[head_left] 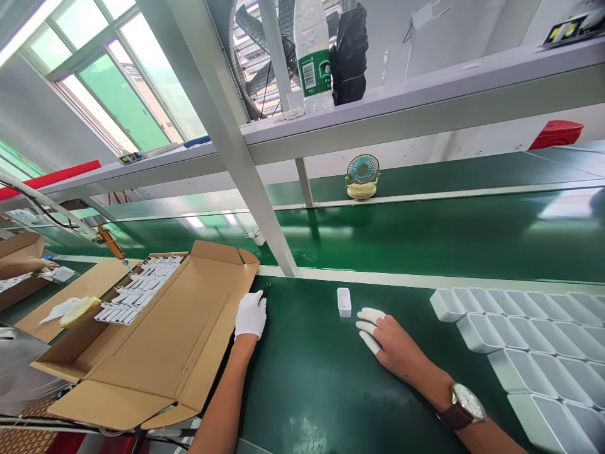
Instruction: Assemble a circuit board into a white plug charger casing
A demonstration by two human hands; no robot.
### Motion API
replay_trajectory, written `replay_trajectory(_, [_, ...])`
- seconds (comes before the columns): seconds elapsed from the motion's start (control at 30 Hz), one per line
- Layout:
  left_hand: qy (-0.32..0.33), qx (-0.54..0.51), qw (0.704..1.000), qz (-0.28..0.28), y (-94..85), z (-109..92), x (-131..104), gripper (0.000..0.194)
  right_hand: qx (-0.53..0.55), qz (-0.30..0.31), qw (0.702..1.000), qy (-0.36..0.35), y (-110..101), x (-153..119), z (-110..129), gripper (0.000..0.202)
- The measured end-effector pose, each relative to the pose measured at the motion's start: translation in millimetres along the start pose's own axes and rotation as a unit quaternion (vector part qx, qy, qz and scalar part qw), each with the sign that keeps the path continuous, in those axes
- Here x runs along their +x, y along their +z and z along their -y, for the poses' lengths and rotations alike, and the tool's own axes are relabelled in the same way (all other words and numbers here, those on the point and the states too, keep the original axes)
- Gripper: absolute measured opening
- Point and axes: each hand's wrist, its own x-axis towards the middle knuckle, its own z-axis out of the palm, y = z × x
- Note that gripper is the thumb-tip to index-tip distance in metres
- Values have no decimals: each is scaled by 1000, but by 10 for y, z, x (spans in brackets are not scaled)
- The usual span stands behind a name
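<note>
My left hand (251, 314), in a white glove, is closed at the right edge of the open cardboard box. Out of its fingers poke the thin dark tips of what look like black tweezers (266, 289); the rest is hidden in the hand. A small white plastic case (345, 302) sits on the green table between my hands. Just to its right is my right hand (382, 334), with white finger cots on several fingers and a watch on the wrist. Those fingers are stretched out and apart, holding nothing and not touching the case.
Rows of white plastic cases (524, 347) cover the table's right side. The cardboard box (189, 315) on the left holds many white parts (142, 287). An orange screwdriver (111, 242) hangs above it. A green conveyor belt (425, 236) runs behind a metal post (255, 189). A co-worker's hand (42, 265) shows far left.
</note>
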Motion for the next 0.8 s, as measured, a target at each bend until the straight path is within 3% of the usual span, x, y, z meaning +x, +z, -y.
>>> replay_trajectory(0.43, [-13,6,1000,-3,-72,-114,-23,39,13,-26,999,14,46,-19,-12,33])
replay_trajectory(0.67, [11,-21,996,-87,-219,-301,-117,47,66,5,991,112,16,203,83,78])
replay_trajectory(0.8, [78,-72,992,-72,-225,-496,-272,40,111,28,980,161,97,504,131,95])
